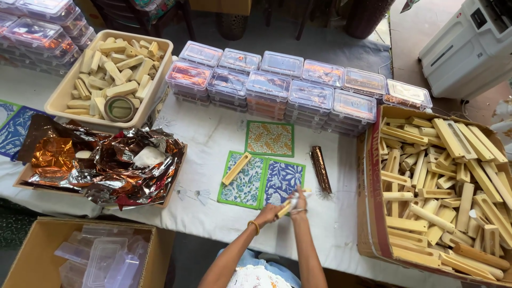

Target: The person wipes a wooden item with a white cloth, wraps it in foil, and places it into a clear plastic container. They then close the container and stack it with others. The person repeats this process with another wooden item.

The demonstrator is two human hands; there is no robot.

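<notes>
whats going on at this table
A person's left hand and right hand both hold a small pale wooden piece over a white-covered table. Patterned cards and a foil-wrapped stick lie ahead, a cardboard box of wooden pieces to the right.

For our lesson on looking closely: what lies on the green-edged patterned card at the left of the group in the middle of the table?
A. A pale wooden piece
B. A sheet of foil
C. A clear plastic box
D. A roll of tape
A: a pale wooden piece lies slantwise across the left card.
</notes>
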